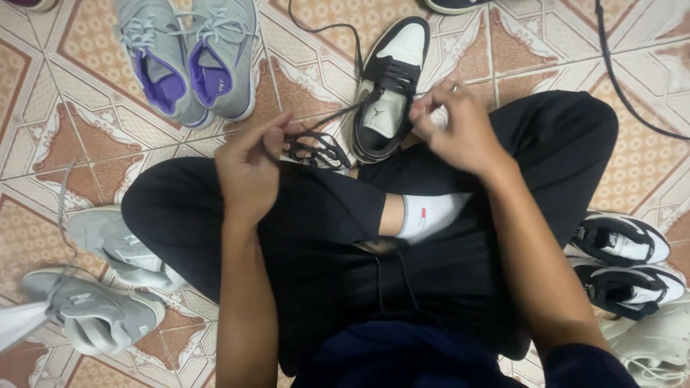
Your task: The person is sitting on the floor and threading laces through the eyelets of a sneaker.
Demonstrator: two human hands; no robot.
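Left hand pinched shut on black shoelace; right hand closed on lace's other end, beside black-and-white shoe resting on tiled floor ahead of crossed legs. Grey-purple sneakers nearby.

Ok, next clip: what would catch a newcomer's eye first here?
Both hands meet at the centre: the left hand pinches a loose black lace and the right hand works at the black and white sneaker in front of the person's crossed legs. Around them, on the patterned floor tiles, lie a grey and purple pair at upper left and grey sneakers at lower left.
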